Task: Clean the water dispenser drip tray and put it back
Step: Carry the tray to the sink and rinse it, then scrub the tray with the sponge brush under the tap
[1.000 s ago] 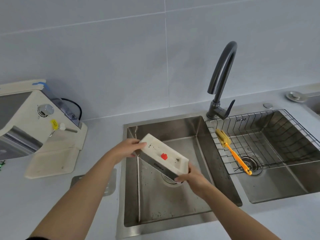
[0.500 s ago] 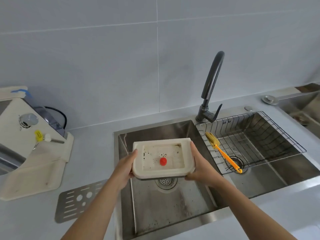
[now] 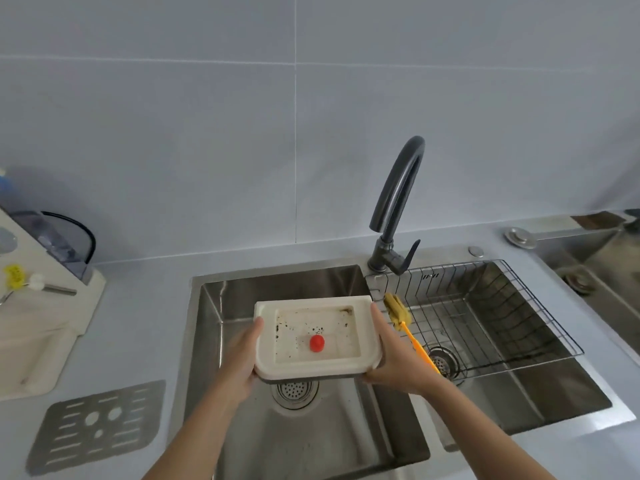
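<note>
The person holds the cream drip tray (image 3: 266,341) level above the left sink basin (image 3: 207,327), open side up, its long edges running left to right. The left hand (image 3: 242,362) grips the tray's left end, thumb on the rim and fingers wrapped underneath; the right hand (image 3: 391,351) clasps the right end the same way, palm pressed against the side wall. Inside the tray's shallow recess sits a small red float (image 3: 316,342), and dark specks of grime dot the floor and corners around it. Directly below the tray, the basin's round drain strainer (image 3: 294,391) shows. A dark curved faucet (image 3: 398,202) rises behind the divider between the two basins. In the right basin a wire rack (image 3: 519,306) hangs from the rim, and a yellow brush with an orange handle (image 3: 398,311) lies in its left part, just beside the right hand. On the grey surface (image 3: 145,306) to the left lies a slotted metal grate (image 3: 93,427), flat and well apart from the tray. The cream water dispenser (image 3: 45,323) stands at the far left edge, only partly in view
</note>
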